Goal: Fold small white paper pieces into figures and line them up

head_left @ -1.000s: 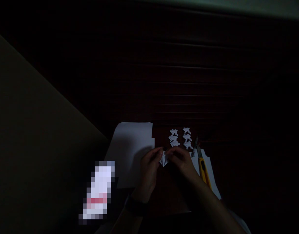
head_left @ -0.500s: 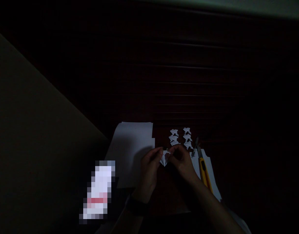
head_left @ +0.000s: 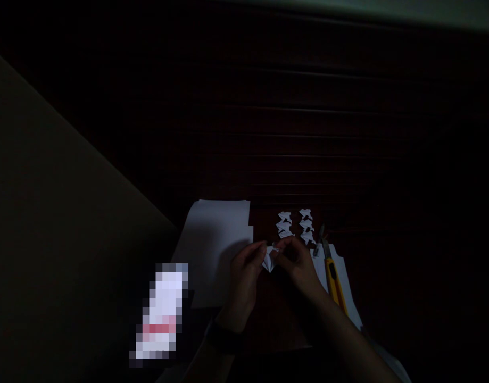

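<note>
A small folded piece of white paper (head_left: pixel 269 260), pointed at its lower end, is held between my two hands above the dark table. My left hand (head_left: pixel 245 274) pinches its left side, with a dark band on the wrist. My right hand (head_left: pixel 299 268) grips the upper right part with thumb and fingers, hiding some of the folds. Just beyond my hands, several small folded paper figures (head_left: pixel 284 226) stand in a column, and a second column of paper figures (head_left: pixel 306 224) is to its right.
White paper sheets (head_left: pixel 216 229) lie to the left. On the right, a yellow utility knife (head_left: pixel 335 284) rests on more white paper (head_left: pixel 350 282), with a small dark-tipped tool (head_left: pixel 318 242) beside it. A pixelated bright screen (head_left: pixel 162 308) is at lower left, near a pale wall (head_left: pixel 60 213).
Almost nothing differs. My fingers shift very slightly on the folded paper, which stays in the same place between both hands.
</note>
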`<state>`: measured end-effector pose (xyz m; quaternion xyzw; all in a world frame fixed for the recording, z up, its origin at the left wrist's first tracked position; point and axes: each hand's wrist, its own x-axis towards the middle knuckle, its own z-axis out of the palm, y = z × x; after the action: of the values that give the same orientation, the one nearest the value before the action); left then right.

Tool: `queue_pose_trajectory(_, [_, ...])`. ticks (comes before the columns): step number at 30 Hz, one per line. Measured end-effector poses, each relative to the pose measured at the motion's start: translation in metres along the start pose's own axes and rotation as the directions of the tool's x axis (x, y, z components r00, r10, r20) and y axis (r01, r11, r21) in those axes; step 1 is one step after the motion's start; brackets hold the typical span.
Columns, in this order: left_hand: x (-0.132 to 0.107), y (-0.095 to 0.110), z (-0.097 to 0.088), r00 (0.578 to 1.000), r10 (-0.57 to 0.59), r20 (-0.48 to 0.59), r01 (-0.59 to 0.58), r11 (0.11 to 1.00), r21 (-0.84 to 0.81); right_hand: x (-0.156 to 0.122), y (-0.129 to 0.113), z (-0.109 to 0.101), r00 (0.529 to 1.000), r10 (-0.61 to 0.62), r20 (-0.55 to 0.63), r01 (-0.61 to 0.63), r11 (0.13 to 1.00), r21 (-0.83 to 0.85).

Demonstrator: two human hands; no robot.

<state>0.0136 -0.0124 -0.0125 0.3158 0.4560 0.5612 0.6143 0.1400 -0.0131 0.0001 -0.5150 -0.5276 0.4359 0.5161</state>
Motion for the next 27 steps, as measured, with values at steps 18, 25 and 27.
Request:
queue_pose_trajectory(18, [0.001,0.002,0.001,0.993,0.114,-0.039,-0.104,0.972,0.209,0.002,0.001,-0.002,1.0,0.013,0.025,-0.013,1.0,0.004])
queue_pose_trajectory(25, [0.002,0.002,0.002,0.994,0.091,-0.054,-0.081,0.984,0.157,0.002,-0.002,-0.005,0.999,0.039,0.028,-0.039,0.999,0.002])
queue_pose_trajectory(27, [0.002,0.001,0.001,0.996,0.08,-0.042,-0.072,0.983,0.166,0.002,-0.001,-0.003,0.999,0.033,0.017,-0.033,0.999,0.003])
